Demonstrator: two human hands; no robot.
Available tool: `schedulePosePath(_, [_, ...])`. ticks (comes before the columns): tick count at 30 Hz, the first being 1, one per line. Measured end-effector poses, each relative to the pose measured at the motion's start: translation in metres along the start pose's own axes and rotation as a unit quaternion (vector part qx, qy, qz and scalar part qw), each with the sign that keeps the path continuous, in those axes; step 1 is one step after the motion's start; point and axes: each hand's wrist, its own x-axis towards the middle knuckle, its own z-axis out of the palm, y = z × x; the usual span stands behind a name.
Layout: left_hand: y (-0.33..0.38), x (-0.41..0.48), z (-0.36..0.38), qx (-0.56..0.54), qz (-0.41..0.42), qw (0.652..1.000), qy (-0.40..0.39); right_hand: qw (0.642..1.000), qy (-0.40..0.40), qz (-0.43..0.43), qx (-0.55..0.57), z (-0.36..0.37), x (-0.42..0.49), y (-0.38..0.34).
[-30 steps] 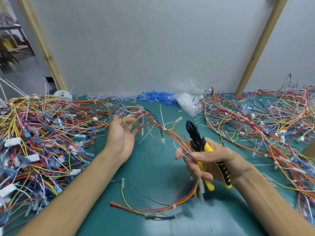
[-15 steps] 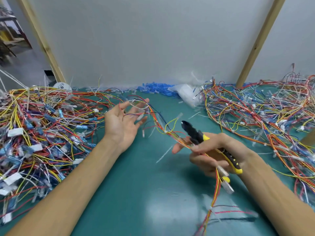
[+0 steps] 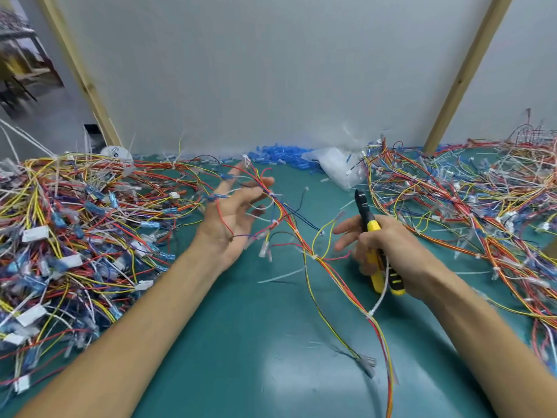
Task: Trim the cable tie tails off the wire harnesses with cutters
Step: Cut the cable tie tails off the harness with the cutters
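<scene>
Wire harness [image 3: 304,245] mid-worktop [image 3: 241,342], draped across left hand [image 3: 232,224], palm up, fingers spread wide; tail runs to front edge. Right hand [image 3: 388,248] grips yellow cutters [image 3: 373,227], nose up, just beside harness. 2 harness piles: left edge [image 3: 75,230], right edge [image 3: 482,206].

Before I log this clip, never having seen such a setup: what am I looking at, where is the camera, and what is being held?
No machine here: a person works with bare hands, filmed by one camera worn on the head, looking down. The left hand is open, palm up, with a wire harness draped across its fingers. The right hand grips yellow-handled cutters, tip pointing away. On the green mat lie tangled harnesses: the left pile, the right pile, plus a clear plastic bag and blue connectors by the wall.
</scene>
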Motion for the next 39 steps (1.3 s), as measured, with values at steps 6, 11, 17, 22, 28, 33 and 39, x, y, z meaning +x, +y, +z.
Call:
schedulePosePath(6, [-0.013, -0.003, 0.003, 0.16, 0.128, 0.978, -0.037, 0.984, 0.154, -0.069, -0.06, 0.005, 0.004, -0.001])
schedulePosePath(11, [-0.013, -0.007, 0.006, 0.205, 0.139, 0.966, -0.079, 0.951, 0.176, -0.25, -0.05, 0.011, 0.003, 0.001])
schedulePosePath(17, [-0.011, -0.014, 0.012, 0.141, 0.08, 0.98, -0.118, 0.941, 0.142, -0.291, -0.097, 0.021, 0.003, 0.01])
schedulePosePath(22, [-0.013, -0.021, 0.015, 0.055, -0.003, 0.982, -0.181, 0.926, 0.152, -0.313, -0.147, 0.021, 0.003, 0.01])
schedulePosePath(28, [-0.023, -0.026, 0.021, 0.047, -0.018, 0.983, -0.178, 0.963, 0.011, -0.234, -0.133, 0.017, -0.001, 0.003])
schedulePosePath(33, [-0.022, -0.026, 0.02, 0.069, -0.07, 0.979, -0.181, 0.963, 0.033, -0.217, -0.157, 0.016, 0.0, 0.004])
schedulePosePath(39, [-0.034, -0.03, 0.027, 0.211, -0.084, 0.966, -0.124, 0.937, 0.07, -0.26, -0.223, 0.019, -0.001, 0.009])
